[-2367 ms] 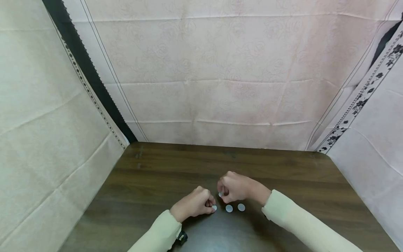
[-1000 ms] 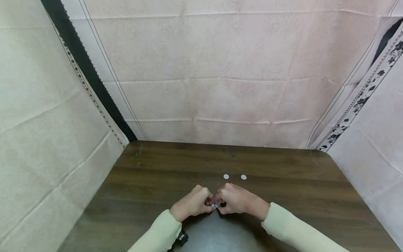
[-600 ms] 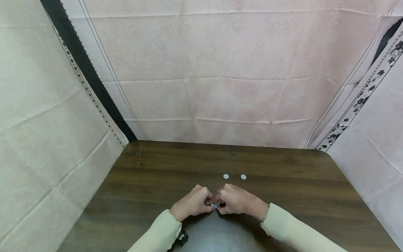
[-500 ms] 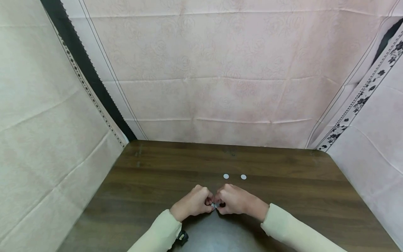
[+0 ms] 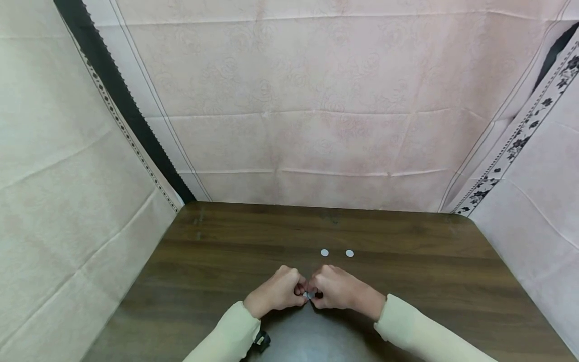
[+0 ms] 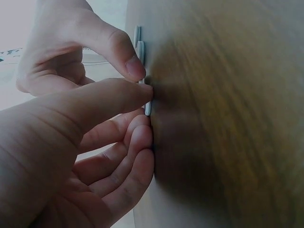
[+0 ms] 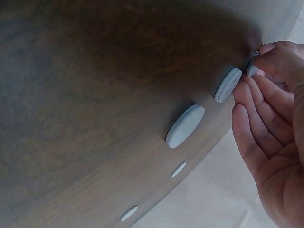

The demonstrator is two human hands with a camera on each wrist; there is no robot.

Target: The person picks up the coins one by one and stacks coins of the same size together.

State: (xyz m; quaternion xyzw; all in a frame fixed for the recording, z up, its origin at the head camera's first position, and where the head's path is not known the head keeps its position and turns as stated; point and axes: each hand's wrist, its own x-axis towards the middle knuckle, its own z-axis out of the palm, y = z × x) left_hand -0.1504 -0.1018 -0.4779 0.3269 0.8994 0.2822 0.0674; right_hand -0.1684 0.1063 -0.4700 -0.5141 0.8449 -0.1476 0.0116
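Observation:
My left hand pinches a small white disc between thumb and fingers, low over the wooden table. Fingertip to fingertip with it, my right hand pinches another white disc, its edge partly covered by the thumb. The two discs meet or overlap between the hands in the head view. Beside the right fingers in the right wrist view lie a disc with a layered edge and a plain disc; the right hand hides both from the head camera.
Two more white discs, a left one and a right one, lie flat farther back on the table. Pale cloth hangs behind the table's far edge and along both sides. A black band circles the left wrist.
Since the oldest frame my right hand has come down and left with its disc to meet my left hand, uncovering the two far discs and covering the two nearer ones. Both hands then stay nearly still.

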